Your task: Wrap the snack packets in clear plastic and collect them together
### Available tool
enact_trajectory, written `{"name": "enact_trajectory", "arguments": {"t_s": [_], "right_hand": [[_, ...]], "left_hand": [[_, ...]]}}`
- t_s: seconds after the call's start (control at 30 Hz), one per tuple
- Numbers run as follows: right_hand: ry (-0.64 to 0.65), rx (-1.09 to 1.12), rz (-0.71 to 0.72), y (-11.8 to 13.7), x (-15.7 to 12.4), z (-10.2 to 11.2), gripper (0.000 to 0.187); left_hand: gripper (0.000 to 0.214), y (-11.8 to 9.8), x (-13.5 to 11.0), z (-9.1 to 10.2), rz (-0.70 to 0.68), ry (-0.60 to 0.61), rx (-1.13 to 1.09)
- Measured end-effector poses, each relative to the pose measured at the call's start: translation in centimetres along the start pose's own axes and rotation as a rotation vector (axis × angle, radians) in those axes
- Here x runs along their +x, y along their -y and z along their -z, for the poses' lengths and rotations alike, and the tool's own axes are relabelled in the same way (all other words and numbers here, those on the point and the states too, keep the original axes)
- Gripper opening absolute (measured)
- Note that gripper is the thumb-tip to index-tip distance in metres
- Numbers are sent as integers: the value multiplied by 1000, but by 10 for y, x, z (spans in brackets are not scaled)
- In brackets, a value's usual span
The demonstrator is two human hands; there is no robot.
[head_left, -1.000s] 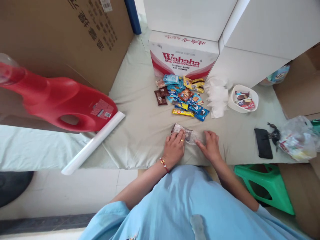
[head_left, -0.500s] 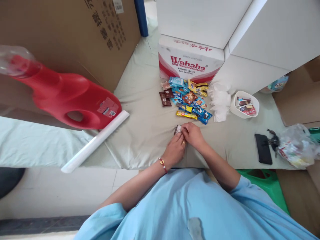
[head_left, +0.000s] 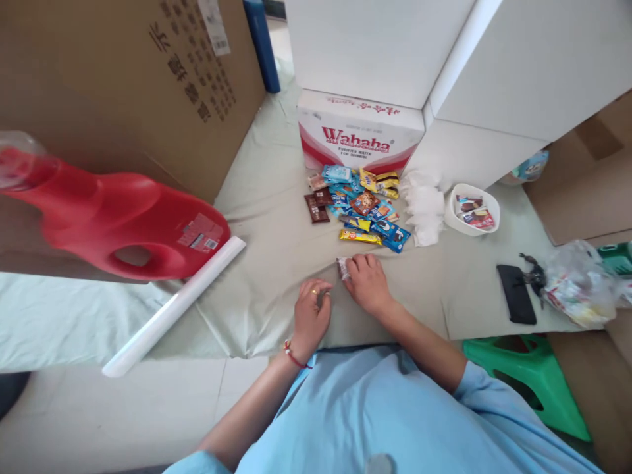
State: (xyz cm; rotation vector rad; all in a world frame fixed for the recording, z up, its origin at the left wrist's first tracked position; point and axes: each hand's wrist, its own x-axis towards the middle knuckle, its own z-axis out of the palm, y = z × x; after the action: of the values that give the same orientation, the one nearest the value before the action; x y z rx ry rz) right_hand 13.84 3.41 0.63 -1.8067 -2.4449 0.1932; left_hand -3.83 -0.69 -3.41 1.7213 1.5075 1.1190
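My right hand (head_left: pixel 368 282) is closed over a small brown-and-white wrapped snack packet (head_left: pixel 342 268), whose left end shows past the fingertips, at the cloth surface. To its left, my left hand (head_left: pixel 313 315) is apart from the packet. Its fingers are loosely curled with a gap to the thumb, and I see nothing held in them. Beyond both hands lies a pile of packaged snacks: a yellow bar (head_left: pixel 361 237), a blue biscuit packet (head_left: pixel 391 234), dark brown packets (head_left: pixel 316 209) and several others.
Behind the pile stands a Wahaha carton (head_left: pixel 360 135). White crumpled tissue packs (head_left: pixel 423 207) and a white tub (head_left: pixel 473 227) with snacks are right of it. A phone (head_left: pixel 516 294) and plastic bag (head_left: pixel 575 283) lie further right. At left are a red bottle (head_left: pixel 143 224) and white roll (head_left: pixel 175 306).
My left hand has come away from the packet and moved left. My right hand now covers most of the packet. The whole view has shifted slightly.
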Motion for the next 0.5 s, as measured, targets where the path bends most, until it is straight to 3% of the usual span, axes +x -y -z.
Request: {"name": "enact_trajectory", "arguments": {"t_s": [0.07, 0.17, 0.23, 0.33, 0.4, 0.5], "right_hand": [[-41, 93, -25, -2, -1, 9, 25], [-105, 433, -68, -11, -12, 21, 25], [-61, 761, -91, -18, -24, 25, 25], [37, 1155, -157, -24, -44, 20, 29], [22, 1264, -190, -26, -57, 14, 36], [-39, 1259, -222, -36, -69, 11, 41]], "left_hand": [[19, -6, -1, -1, 86, -35, -49], [48, -14, -1, -4, 226, 1, -211], [60, -19, 0, -7, 300, 154, -365], [55, -27, 0, -15, 359, 388, -487], [51, -33, -1, -24, 360, 410, -459], [48, -40, -2, -37, 283, 413, -389]]}}
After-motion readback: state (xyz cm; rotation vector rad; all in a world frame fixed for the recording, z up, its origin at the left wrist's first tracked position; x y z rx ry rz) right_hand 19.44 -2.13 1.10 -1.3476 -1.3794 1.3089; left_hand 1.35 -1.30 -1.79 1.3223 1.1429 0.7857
